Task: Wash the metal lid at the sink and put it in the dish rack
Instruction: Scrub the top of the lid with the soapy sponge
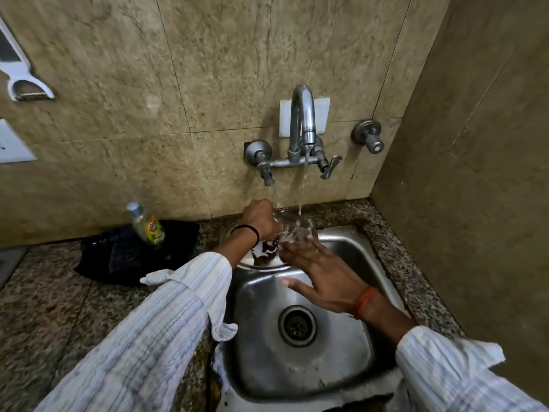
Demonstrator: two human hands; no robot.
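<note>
Colours and patterns at the sink

Steel-grey sink [350,257]; speckled brown-grey granite counter [53,316]; mottled beige wall tiles [208,55]; white sleeves [154,322] with thin blue stripes; black wristband [248,230]; orange wrist thread [364,301]; green-yellow bottle label [154,230].

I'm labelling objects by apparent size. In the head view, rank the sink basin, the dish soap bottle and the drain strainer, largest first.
1. Sink basin
2. Dish soap bottle and drain strainer: they look alike in size, so unranked.
</note>
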